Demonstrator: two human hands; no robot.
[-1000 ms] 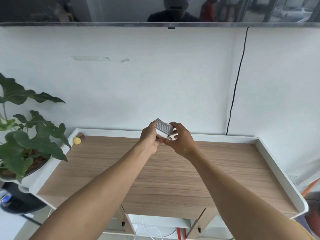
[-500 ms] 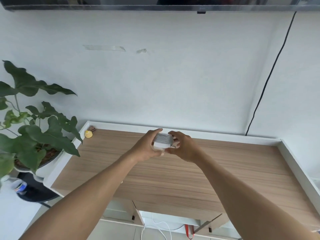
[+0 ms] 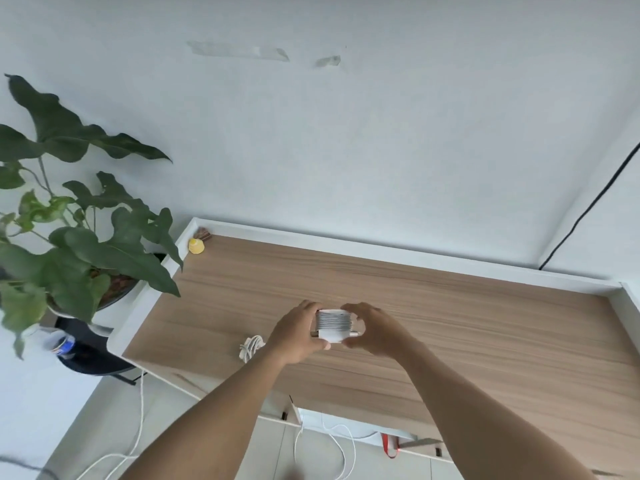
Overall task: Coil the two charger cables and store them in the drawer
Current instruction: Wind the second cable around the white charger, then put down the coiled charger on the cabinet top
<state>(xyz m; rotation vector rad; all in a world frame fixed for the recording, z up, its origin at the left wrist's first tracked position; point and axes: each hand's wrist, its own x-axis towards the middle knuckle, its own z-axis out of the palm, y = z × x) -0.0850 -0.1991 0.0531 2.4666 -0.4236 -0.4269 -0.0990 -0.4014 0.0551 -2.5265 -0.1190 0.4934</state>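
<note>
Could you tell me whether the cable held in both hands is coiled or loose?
Coiled: the cable lies in tight side-by-side turns, gripped between left hand and right hand.

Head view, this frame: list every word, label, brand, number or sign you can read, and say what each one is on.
No text in this view can be read.
Blue and white container at the lower left: markings too blurred to read.
White charger block wound with its cable, gripped between the left hand and the right hand: no legible marking.
Clear tape strips on the wall: no writing visible.
</note>
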